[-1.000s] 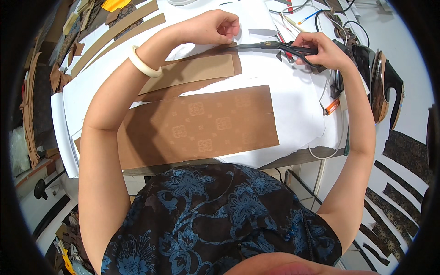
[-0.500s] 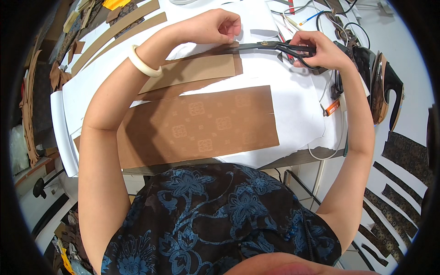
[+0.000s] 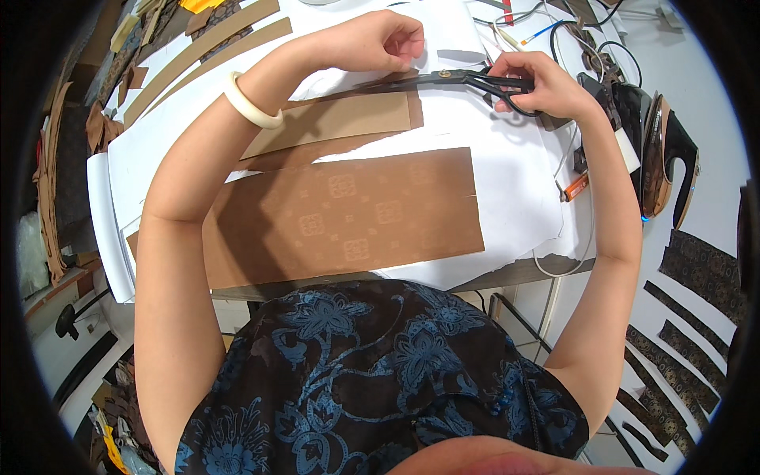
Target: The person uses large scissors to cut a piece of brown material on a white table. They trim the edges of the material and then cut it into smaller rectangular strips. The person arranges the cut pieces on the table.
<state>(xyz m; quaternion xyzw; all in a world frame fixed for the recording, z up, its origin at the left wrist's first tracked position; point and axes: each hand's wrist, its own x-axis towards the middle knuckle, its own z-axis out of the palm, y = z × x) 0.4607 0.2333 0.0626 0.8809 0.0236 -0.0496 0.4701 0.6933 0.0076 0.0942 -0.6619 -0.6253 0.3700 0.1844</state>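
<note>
My right hand [image 3: 534,85] has its fingers through the handles of black scissors [image 3: 445,76]. Their blades point left and lie along the far edge of a strip of brown fabric [image 3: 416,116]. Over that strip rests a tan card piece [image 3: 348,120], which covers most of it. With fingers curled in a pinch, my left hand [image 3: 396,43] is at the fabric's far edge, just beyond the blades. Nearer to me lies a larger brown patterned fabric piece [image 3: 348,222], flat on white paper.
White paper [image 3: 518,190] covers the table. Long tan strips [image 3: 206,59] lie at the far left. At the right are an orange-handled tool [image 3: 576,187], cables [image 3: 590,55] and a clothes iron [image 3: 673,150]. Dark patterned fabric pieces [image 3: 701,269] are farther right.
The scissors and my right hand have shifted slightly left along the fabric edge. My left hand has moved a little to the right and away from me.
</note>
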